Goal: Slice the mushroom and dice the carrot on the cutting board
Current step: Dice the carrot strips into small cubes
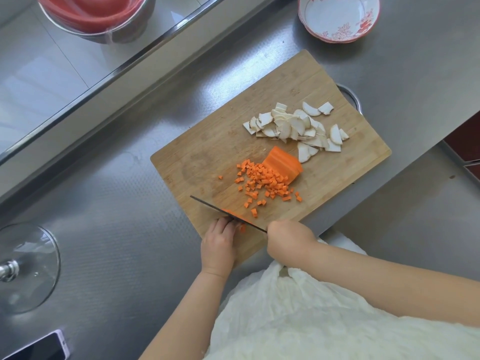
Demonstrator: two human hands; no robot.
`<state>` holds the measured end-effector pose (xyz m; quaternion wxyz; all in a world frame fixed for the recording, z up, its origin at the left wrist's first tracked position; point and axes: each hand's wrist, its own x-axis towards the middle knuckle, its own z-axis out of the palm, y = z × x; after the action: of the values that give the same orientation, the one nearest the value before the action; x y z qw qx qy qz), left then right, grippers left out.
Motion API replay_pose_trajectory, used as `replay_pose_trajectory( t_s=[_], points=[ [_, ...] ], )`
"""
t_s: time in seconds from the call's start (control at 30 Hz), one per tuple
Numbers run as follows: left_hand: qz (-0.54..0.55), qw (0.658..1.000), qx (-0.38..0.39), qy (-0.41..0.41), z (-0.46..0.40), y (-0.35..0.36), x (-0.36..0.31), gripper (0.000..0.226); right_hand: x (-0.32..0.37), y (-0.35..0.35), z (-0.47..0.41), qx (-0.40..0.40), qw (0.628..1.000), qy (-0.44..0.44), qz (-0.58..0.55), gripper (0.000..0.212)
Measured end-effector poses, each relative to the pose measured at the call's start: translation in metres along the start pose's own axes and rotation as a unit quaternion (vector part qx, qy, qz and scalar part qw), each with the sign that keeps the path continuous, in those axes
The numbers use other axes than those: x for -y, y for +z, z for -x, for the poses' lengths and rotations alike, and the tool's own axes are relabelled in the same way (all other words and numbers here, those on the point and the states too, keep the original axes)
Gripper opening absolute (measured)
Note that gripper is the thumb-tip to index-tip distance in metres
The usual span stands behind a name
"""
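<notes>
A wooden cutting board lies at an angle on the steel counter. White mushroom slices are piled at its far right. An uncut carrot chunk lies mid-board, with a heap of small carrot cubes in front of it. At the board's near edge my right hand grips the handle of a knife, seen edge-on. My left hand presses its fingertips on carrot strips right against the blade; most of those strips are hidden by the blade and fingers.
A red-patterned white bowl stands beyond the board. A steel basin with red bowls sits far left on a raised ledge. A glass pot lid and a phone lie near left. The counter edge drops off at right.
</notes>
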<state>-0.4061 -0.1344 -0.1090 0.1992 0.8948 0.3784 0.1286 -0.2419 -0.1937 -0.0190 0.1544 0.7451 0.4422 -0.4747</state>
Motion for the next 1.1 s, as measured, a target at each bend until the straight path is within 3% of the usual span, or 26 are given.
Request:
replay_pose_trajectory(
  t_s=[0.07,0.2,0.5,0.7,0.8,0.93,1.1],
  points=[
    [-0.002,1.000,0.002,0.002,-0.001,-0.002,-0.002,0.024,-0.003,-0.005,-0.006,-0.009,0.998,0.006,-0.063,0.016],
    [0.005,1.000,0.011,-0.002,0.000,-0.004,-0.004,0.019,-0.012,-0.011,-0.013,-0.018,0.981,0.010,-0.193,0.035],
    [-0.007,1.000,0.015,0.001,0.005,-0.004,0.004,0.016,-0.021,0.005,0.007,-0.075,0.994,-0.062,-0.057,0.025],
    [-0.013,1.000,0.009,0.004,0.004,-0.003,0.004,0.009,-0.015,0.008,0.006,-0.054,0.997,-0.053,-0.010,0.014],
    [-0.012,1.000,0.002,0.004,0.003,-0.003,0.003,0.024,-0.009,0.008,0.007,-0.030,0.999,-0.030,0.001,0.011],
    [-0.009,1.000,-0.002,0.005,0.004,-0.003,0.004,0.023,-0.001,0.008,0.002,-0.019,1.000,-0.002,-0.025,0.018],
    [-0.009,1.000,0.004,0.008,0.004,-0.007,-0.001,0.004,-0.005,-0.003,-0.009,-0.024,0.980,0.007,-0.196,0.036]
  ],
)
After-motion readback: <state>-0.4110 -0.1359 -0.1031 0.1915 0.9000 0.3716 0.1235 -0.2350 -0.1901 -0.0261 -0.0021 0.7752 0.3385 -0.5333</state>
